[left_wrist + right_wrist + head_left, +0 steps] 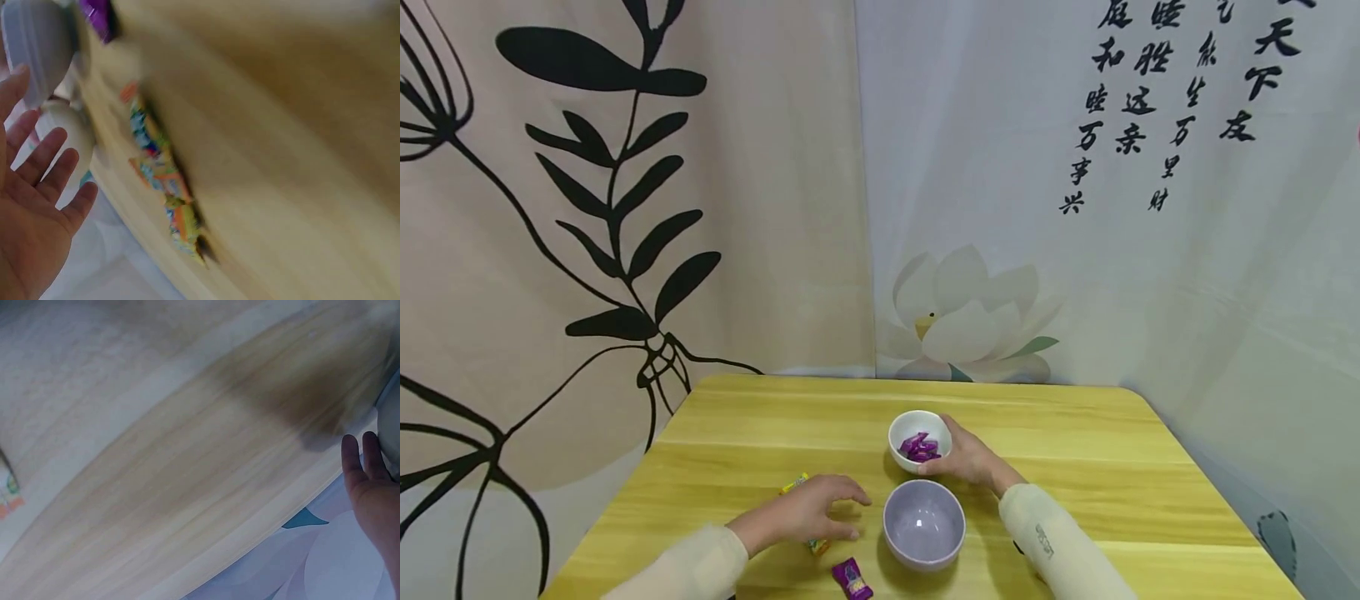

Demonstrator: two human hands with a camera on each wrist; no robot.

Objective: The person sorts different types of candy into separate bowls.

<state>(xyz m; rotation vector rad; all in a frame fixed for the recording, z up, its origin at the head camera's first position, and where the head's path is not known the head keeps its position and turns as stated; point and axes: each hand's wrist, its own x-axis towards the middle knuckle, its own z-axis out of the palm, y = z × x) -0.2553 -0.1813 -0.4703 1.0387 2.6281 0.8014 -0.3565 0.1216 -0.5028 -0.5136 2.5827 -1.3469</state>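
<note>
My right hand [966,457] grips a small white bowl [895,443] by its right side, thumb on the near side and fingers toward the far side. Several purple-wrapped candies [920,447] lie inside it. Whether the bowl is off the table, I cannot tell. Just nearer stands a lavender bowl [923,525], with nothing in it. To its left, my left hand [808,510] hovers with fingers spread, holding nothing. Several yellow-wrapped candies [150,134] lie in a row beside that hand, partly hidden under it in the head view. One purple-wrapped candy [852,579] rests near the front.
The wood-grain table [1075,433] reaches back to a wall hanging [775,208] with plant, lotus and writing prints. In the right wrist view, part of a wrapper [9,490] shows at the left edge.
</note>
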